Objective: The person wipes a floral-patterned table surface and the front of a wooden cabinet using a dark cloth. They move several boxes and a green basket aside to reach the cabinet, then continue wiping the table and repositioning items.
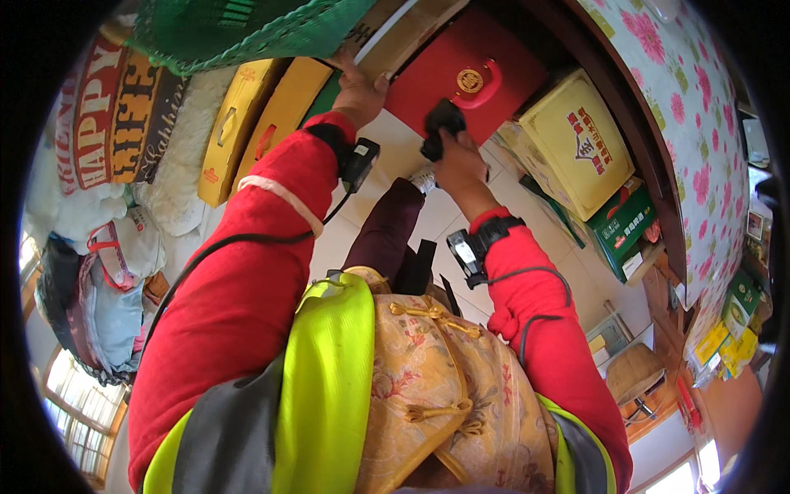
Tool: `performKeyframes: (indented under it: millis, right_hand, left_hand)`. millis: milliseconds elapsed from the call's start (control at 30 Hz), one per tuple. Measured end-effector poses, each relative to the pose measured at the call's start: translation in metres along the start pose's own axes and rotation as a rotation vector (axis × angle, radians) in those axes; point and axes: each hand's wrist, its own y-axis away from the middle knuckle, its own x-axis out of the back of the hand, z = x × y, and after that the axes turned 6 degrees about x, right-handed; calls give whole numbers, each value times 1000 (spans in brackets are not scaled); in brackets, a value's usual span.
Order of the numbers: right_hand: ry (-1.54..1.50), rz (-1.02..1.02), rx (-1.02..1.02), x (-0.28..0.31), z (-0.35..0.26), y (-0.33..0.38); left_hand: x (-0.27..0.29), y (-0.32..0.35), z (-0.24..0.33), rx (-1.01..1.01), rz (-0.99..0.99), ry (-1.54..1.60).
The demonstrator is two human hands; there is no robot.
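Note:
A small black bundle, which looks like a crumpled cloth (pixel 443 125), is in the grip of my right hand (pixel 462 165). It lies against the near edge of a red box (pixel 457 70) with a round gold emblem and a pink-red carry handle. My left hand (pixel 360 92) reaches to the left side of the red box, its fingers and thumb spread. It rests near the edge of a dark green box (pixel 323 99); its fingertips are partly hidden. Both wrists carry strapped-on devices with black cables.
Yellow boxes (pixel 234 136) stand at left under a green mesh basket (pixel 239 33). At right are a cream carton (pixel 576 144), a green carton (pixel 623 226) and a table with a flowered cloth (pixel 699 123). A foot in a shoe (pixel 424 179) stands on the tiled floor.

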Motion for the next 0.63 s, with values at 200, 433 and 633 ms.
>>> performKeyframes:
  millis: [200,433,633]
  right_hand:
    - [98,-126,2,4,-25,-25]
    - [40,64,51,14,-41,-73]
    - [30,130,-71,8,-47,-90]
  left_hand:
    - [11,8,14,95,-54,30]
    - [13,16,21,75,-57,136]
    - [14,19,22,64,-69,94]
